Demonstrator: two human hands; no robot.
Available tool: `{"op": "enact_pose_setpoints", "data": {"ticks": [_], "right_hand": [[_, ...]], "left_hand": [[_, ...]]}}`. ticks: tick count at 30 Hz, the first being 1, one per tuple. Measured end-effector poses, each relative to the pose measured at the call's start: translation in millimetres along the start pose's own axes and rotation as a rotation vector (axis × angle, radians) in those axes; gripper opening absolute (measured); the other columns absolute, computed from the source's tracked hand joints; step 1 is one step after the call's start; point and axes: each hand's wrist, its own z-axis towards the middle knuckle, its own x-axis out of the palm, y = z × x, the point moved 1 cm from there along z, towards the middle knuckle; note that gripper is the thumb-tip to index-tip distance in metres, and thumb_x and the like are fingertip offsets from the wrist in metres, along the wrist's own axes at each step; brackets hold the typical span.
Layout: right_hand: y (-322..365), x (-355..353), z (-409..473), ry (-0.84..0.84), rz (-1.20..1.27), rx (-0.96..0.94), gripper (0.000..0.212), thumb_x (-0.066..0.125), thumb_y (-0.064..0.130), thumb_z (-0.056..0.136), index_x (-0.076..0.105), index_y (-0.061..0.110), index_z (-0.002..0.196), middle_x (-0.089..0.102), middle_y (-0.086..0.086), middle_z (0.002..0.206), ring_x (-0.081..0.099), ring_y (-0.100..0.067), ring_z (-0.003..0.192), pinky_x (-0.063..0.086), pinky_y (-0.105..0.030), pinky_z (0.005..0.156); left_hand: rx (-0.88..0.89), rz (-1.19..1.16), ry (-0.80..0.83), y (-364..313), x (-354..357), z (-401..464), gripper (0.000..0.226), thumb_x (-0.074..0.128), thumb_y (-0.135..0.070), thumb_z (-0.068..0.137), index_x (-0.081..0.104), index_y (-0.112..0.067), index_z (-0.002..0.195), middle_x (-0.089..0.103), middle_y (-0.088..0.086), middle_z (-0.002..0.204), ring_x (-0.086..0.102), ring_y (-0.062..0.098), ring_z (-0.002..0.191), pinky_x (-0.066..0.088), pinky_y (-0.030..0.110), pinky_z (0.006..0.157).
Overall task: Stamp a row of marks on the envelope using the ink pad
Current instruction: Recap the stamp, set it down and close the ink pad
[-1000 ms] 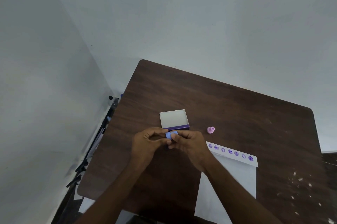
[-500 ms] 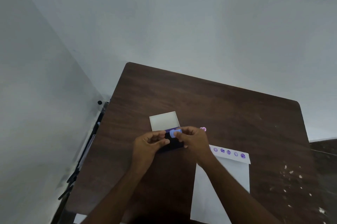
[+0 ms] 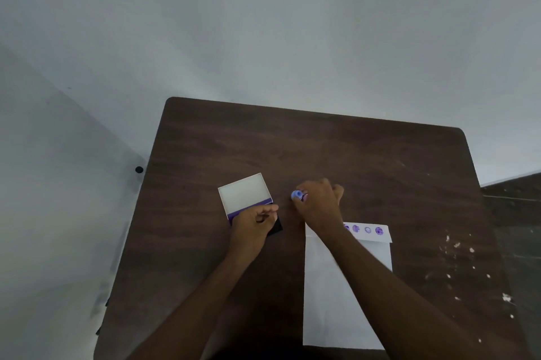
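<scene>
A white envelope [image 3: 345, 295] lies on the dark wooden table [image 3: 292, 149], with a row of several purple marks [image 3: 367, 230] along its top flap. My right hand [image 3: 317, 204] is above the flap's left end, shut on a small blue stamp [image 3: 297, 195] that sticks out to the left. My left hand [image 3: 253, 223] rests on the dark ink pad [image 3: 276, 228], covering most of it. The pad's white lid [image 3: 244, 192] stands open behind my left hand.
Pale walls close in behind and left of the table. White specks [image 3: 456, 260] dot the table's right side. A small black knob [image 3: 139, 169] sits off the table's left edge.
My right hand has lifted the blue stamp off the ink pad and carried it right, toward the envelope flap. My left hand stays on the pad. The pink stamp is now hidden.
</scene>
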Motion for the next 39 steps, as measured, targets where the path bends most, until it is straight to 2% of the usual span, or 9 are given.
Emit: {"op": "enact_pose_setpoints", "data": {"ticks": [7,12,14,17,22,28,33,35,39], "right_hand": [[-1,13,7,0.002,-0.061,-0.009,0.012,0.056,0.036,0.084,0.061,0.025,0.083,0.065,0.004,0.086,0.053,-0.017,0.094,0.029,-0.047,0.097],[-2,18,10,0.000,-0.121,-0.019,0.016,0.057,0.040,0.084,0.060,0.025,0.084,0.067,0.002,0.089,0.054,-0.019,0.096,0.032,-0.049,0.096],[-4,19,11,0.004,-0.109,-0.018,0.021,0.057,0.044,0.082,0.060,0.025,0.091,0.067,0.002,0.098,0.053,-0.019,0.099,0.033,-0.048,0.096],[-5,14,9,-0.046,0.093,0.041,0.038,0.060,0.047,0.080,0.057,0.024,0.110,0.060,0.001,0.119,0.049,-0.021,0.112,0.035,-0.046,0.098],[12,10,-1,-0.166,0.381,-0.026,0.033,0.062,0.017,0.082,0.057,0.015,0.114,0.054,-0.008,0.125,0.046,-0.021,0.116,0.041,-0.034,0.096],[47,20,2,0.011,0.463,-0.034,0.021,0.053,0.008,0.088,0.064,0.010,0.106,0.063,-0.009,0.110,0.058,-0.018,0.098,0.045,-0.027,0.083],[61,31,14,0.175,0.455,0.001,0.024,0.052,0.006,0.085,0.062,0.015,0.105,0.063,-0.004,0.108,0.053,-0.012,0.092,0.039,-0.024,0.076],[63,33,19,0.215,0.458,0.027,0.026,0.053,0.005,0.084,0.062,0.015,0.107,0.062,-0.004,0.110,0.050,-0.008,0.089,0.039,-0.023,0.076],[65,34,24,0.226,0.469,0.047,0.025,0.051,0.005,0.085,0.063,0.010,0.106,0.066,-0.009,0.106,0.049,-0.006,0.078,0.037,-0.017,0.068]], "left_hand": [[-0.022,-0.061,0.004,1,0,6,0.020,0.061,-0.013,0.092,0.071,-0.020,0.107,0.073,-0.004,0.105,0.067,0.008,0.092,0.056,0.021,0.081],[-0.059,-0.086,0.002,10,-6,4,0.020,0.057,-0.012,0.094,0.071,-0.019,0.106,0.072,-0.004,0.100,0.068,0.010,0.086,0.055,0.020,0.075],[-0.048,-0.100,-0.014,14,-13,4,0.019,0.057,-0.012,0.094,0.071,-0.021,0.103,0.073,-0.005,0.095,0.069,0.011,0.081,0.054,0.017,0.067],[-0.046,-0.159,-0.082,19,-27,4,0.022,0.058,-0.009,0.093,0.072,-0.027,0.093,0.073,-0.003,0.087,0.068,0.011,0.074,0.054,0.016,0.062],[-0.088,-0.269,-0.210,29,-53,7,0.021,0.058,-0.009,0.093,0.072,-0.024,0.096,0.074,0.001,0.087,0.067,0.015,0.078,0.057,0.024,0.070],[-0.165,-0.382,-0.321,34,-68,8,0.024,0.057,-0.012,0.093,0.067,-0.024,0.111,0.072,-0.009,0.101,0.069,0.003,0.088,0.055,0.016,0.066],[-0.248,-0.403,-0.372,35,-68,12,0.035,0.059,-0.016,0.092,0.059,-0.018,0.127,0.067,-0.003,0.120,0.062,0.009,0.108,0.052,0.032,0.094],[-0.285,-0.410,-0.357,36,-67,14,0.036,0.060,-0.016,0.092,0.058,-0.016,0.128,0.066,-0.001,0.123,0.061,0.012,0.111,0.050,0.036,0.098],[-0.293,-0.463,-0.312,34,-65,15,0.035,0.060,-0.015,0.092,0.058,-0.014,0.127,0.068,-0.001,0.117,0.063,0.010,0.105,0.052,0.023,0.077]]}}
